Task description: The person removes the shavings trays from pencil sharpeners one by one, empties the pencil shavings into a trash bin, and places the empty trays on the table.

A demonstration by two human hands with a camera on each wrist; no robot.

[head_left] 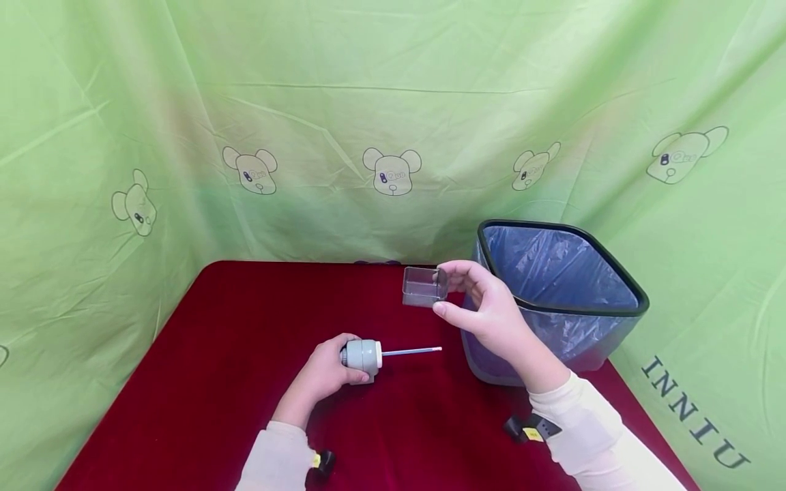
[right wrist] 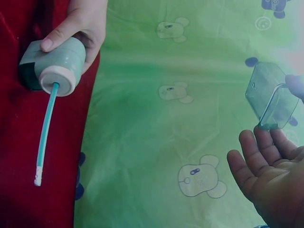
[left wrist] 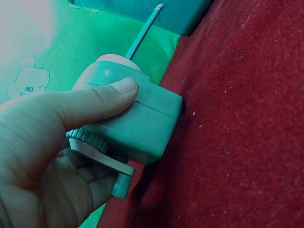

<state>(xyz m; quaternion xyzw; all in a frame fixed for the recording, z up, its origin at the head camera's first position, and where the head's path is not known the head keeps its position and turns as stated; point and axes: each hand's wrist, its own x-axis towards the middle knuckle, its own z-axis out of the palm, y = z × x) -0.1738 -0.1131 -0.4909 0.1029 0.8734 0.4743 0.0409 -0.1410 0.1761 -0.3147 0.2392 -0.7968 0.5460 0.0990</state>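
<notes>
My left hand (head_left: 325, 368) grips a pale grey-green crank pencil sharpener (head_left: 362, 357), thumb on one side and fingers round the other. A pencil (head_left: 413, 352) sticks out of its front, eraser end outward. In the left wrist view the crank handle (left wrist: 107, 160) shows at the back, beside the curled fingers. A dark opening (right wrist: 29, 76) shows in the sharpener's body in the right wrist view. With thumb and fingers, my right hand (head_left: 488, 317) pinches a clear shavings drawer (head_left: 420, 293), raised above the table close to the bin's left side.
At the right stands a bin with a black rim (head_left: 642, 300) and a bluish plastic liner (head_left: 552, 266); my right hand overlaps its near left side. Dark red cloth (head_left: 245, 327) covers the table. Green curtains (head_left: 319, 204) with bear drawings hang round the back and sides.
</notes>
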